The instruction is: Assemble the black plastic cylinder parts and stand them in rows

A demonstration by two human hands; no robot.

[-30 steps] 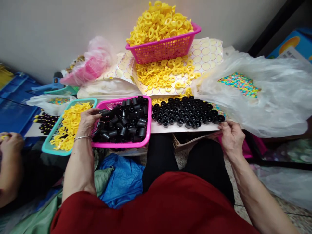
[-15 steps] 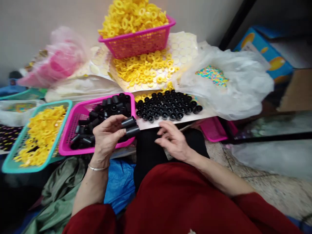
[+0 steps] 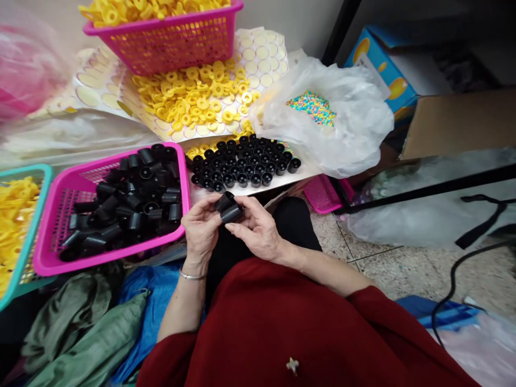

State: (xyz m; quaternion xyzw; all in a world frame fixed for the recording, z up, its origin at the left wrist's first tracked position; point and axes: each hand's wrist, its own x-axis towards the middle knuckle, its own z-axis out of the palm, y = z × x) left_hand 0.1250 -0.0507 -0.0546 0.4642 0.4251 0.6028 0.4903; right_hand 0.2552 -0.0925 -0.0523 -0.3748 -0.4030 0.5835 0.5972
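In front of my lap, my left hand (image 3: 203,226) holds black plastic cups (image 3: 231,208); two show between its thumb and fingers. My right hand (image 3: 258,226) meets them from the other side, its fingertips closed around the nearer cup. Just beyond my hands, several more black cups (image 3: 255,180) stand upright in tight rows, open ends up, on a white sheet at the table's edge. To the left, a pink basket (image 3: 183,188) is heaped with loose black cups lying every way.
Yellow ring-shaped pieces (image 3: 197,102) lie on a sheet of round stickers (image 3: 262,51), and fill a pink basket (image 3: 173,45) behind and a teal basket (image 3: 46,185) at left. A plastic bag (image 3: 355,123) holds tiny coloured beads (image 3: 312,107). An open blue box (image 3: 387,70) stands at right.
My left hand has brought the black cups away from the pink basket, over my lap. My right hand, empty before, has closed on one of them. The view has swung right.
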